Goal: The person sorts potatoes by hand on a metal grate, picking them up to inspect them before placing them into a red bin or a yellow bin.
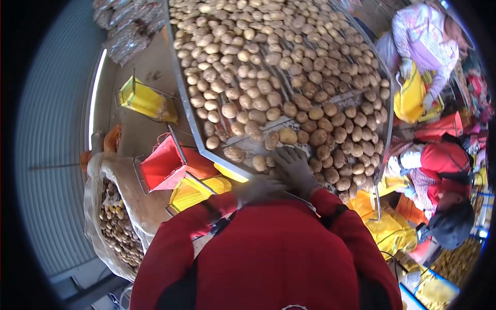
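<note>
Many brown potatoes (253, 72) are spread over a metal sorting table (194, 121). My right hand (294, 168), in a grey glove, lies among them near the table's front edge, fingers stretched forward, with potatoes around its fingertips. A yellowish potato (288, 136) sits just beyond those fingers. My left hand (260, 188), also gloved in grey, is at the front edge beside the right wrist; it is blurred, and its fingers are hard to make out.
At the left are a red bag (168, 165), a yellow bag (142, 101), another yellow bag (199, 192) and a large sack of potatoes (93, 206). Two co-workers, one in a patterned top (418, 36) and one in a dark cap (452, 225), are at the right beside yellow bags (392, 227).
</note>
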`<state>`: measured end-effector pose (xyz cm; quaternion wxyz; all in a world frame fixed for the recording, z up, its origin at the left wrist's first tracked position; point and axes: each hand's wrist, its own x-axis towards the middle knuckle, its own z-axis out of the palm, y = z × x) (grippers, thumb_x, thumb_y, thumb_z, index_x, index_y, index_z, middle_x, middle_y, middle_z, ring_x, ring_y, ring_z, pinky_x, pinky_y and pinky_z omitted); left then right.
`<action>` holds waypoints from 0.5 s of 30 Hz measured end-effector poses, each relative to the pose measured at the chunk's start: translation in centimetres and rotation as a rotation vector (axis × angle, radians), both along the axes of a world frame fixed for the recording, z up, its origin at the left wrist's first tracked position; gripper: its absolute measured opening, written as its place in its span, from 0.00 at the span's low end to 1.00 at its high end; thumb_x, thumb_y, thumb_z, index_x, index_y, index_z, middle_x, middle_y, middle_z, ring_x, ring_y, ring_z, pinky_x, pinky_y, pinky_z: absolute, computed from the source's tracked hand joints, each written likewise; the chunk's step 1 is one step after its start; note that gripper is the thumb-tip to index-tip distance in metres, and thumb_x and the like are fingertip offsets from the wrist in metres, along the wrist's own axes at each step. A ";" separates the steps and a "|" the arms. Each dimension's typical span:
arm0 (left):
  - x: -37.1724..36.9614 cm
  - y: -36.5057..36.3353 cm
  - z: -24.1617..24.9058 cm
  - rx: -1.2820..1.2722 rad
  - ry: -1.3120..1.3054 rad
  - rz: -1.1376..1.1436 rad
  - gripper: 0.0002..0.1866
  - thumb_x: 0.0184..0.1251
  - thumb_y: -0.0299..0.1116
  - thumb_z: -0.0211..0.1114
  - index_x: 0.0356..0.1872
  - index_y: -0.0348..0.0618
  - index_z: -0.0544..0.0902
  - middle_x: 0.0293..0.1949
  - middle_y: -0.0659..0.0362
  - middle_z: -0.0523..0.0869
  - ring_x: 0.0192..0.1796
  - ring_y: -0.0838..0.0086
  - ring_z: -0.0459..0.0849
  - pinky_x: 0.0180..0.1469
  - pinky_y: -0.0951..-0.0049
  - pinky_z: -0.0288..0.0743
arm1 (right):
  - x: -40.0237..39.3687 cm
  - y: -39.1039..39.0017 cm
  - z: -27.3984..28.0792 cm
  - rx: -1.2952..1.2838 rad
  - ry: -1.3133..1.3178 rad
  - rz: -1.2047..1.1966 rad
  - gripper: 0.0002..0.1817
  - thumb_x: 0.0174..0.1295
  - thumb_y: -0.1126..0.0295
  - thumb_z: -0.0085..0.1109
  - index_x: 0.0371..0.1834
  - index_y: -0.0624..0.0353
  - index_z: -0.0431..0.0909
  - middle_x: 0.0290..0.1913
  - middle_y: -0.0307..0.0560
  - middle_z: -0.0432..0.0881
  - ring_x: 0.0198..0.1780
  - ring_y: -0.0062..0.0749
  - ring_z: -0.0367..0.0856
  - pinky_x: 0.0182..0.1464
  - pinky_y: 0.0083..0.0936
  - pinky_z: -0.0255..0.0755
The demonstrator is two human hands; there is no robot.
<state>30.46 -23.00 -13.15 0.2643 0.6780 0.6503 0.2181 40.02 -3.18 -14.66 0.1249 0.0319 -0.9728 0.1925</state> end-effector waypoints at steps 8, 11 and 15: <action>-5.0 -6.9 0.7 0.190 0.162 0.524 0.18 0.68 0.27 0.70 0.59 0.43 0.88 0.61 0.49 0.89 0.64 0.45 0.85 0.68 0.51 0.79 | 15.5 3.2 -0.2 0.156 0.078 0.097 0.24 0.61 0.63 0.67 0.62 0.46 0.84 0.66 0.37 0.84 0.73 0.38 0.77 0.74 0.58 0.71; -5.4 -5.2 0.3 0.131 0.303 0.498 0.24 0.69 0.35 0.70 0.66 0.45 0.84 0.66 0.46 0.85 0.70 0.43 0.80 0.73 0.47 0.74 | 19.6 3.2 0.1 0.170 0.033 0.085 0.20 0.62 0.68 0.63 0.58 0.47 0.87 0.62 0.37 0.86 0.70 0.37 0.79 0.70 0.53 0.76; -4.2 -2.3 -0.1 0.036 0.367 0.331 0.32 0.71 0.43 0.69 0.74 0.45 0.77 0.72 0.44 0.80 0.74 0.42 0.75 0.76 0.46 0.70 | 23.2 2.0 0.1 0.040 -0.072 -0.086 0.21 0.61 0.67 0.65 0.59 0.47 0.87 0.60 0.40 0.86 0.69 0.41 0.80 0.70 0.50 0.76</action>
